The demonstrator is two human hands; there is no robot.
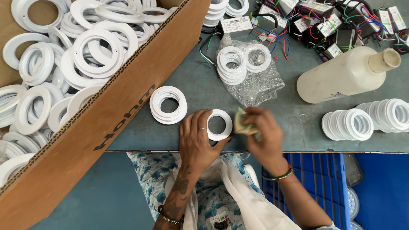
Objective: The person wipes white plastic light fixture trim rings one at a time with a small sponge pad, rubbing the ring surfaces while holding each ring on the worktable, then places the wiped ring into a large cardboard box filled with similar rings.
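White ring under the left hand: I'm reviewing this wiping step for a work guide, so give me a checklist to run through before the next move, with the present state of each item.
1. White ring lies flat on the grey table: ok.
2. Left hand steadies the ring at its edge: ok.
3. Right hand holds the folded cloth: ok.
4. Cloth touching the ring: cannot tell, it sits right beside the rim.
5. Space around the ring: ok, the small ring stack and plastic bag lie apart.
6. Ring surface clean: cannot tell.
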